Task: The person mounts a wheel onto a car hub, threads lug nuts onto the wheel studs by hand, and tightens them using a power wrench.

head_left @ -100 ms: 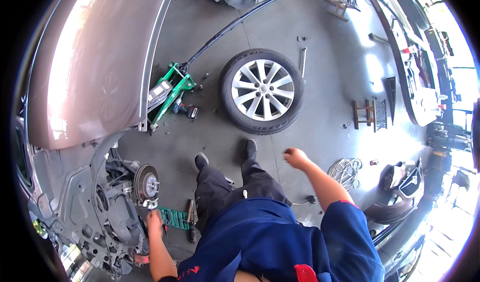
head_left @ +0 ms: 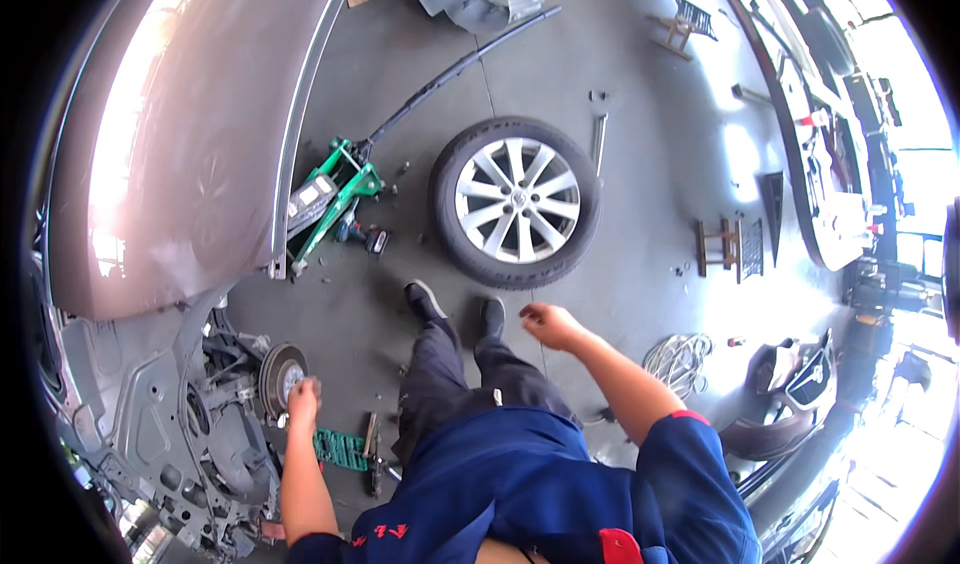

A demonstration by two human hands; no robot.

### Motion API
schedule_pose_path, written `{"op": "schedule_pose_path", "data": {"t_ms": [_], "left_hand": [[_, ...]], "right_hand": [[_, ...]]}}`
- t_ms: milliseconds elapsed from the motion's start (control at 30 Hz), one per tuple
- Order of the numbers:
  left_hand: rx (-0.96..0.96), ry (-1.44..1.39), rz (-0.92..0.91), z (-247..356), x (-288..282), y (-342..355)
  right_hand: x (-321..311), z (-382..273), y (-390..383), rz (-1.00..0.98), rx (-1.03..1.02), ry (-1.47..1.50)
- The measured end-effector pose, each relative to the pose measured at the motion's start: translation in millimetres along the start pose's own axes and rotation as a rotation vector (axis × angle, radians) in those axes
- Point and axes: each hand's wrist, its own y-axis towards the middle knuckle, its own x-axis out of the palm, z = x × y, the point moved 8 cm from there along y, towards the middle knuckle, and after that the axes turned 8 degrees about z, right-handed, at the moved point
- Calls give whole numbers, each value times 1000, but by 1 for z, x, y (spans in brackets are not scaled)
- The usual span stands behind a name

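Our left hand (head_left: 303,396) rests on brake disc (head_left: 281,374) at car's bare hub, fingers curled against disc face. Our right hand (head_left: 545,324) hangs free, fingers loosely closed, nothing held. Removed wheel (head_left: 516,202) lies flat on floor (head_left: 640,164) ahead, nearer right hand.

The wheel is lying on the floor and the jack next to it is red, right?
Not quite. The wheel does lie on the floor, but the jack beside it is green, not red, as the head view shows.
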Motion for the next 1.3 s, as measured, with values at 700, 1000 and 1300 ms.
{"op": "schedule_pose_path", "data": {"t_ms": [700,1000,1300], "left_hand": [[39,-168,-657,284,850,73],[-90,-306,-216,276,1021,246],[-85,-271,-228,242,1061,207]], "right_hand": [[-100,244,245,-297,590,579],[-130,402,244,-355,752,720],[-184,410,263,-206,483,560]]}}
